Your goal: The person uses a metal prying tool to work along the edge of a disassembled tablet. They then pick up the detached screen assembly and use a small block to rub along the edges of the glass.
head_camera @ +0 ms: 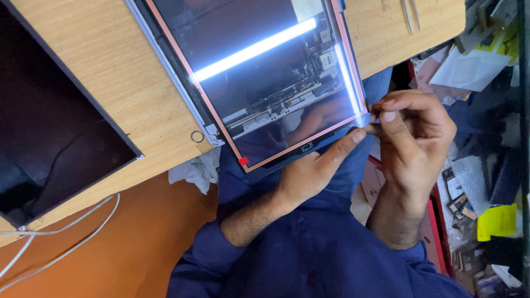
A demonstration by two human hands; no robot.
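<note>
A glossy display panel (259, 72) with a thin pink border lies tilted over the edge of a wooden desk (110, 72), reflecting a bright strip light. My left hand (309, 171) grips the panel's near edge, and its index finger stretches out to the near right corner. My right hand (414, 138) pinches that corner between thumb and forefinger, on what looks like a clear protective film (365, 118). A small red tab (243, 161) sits at the near left corner.
A second, black panel (55, 116) lies on the desk at left, with white cables (66, 237) trailing below. A small ring (197, 136) and a white cloth (193, 171) sit by the desk edge. Tweezers (411, 16) lie at the far right. Cluttered parts and yellow scraps (497, 221) fill the floor at right.
</note>
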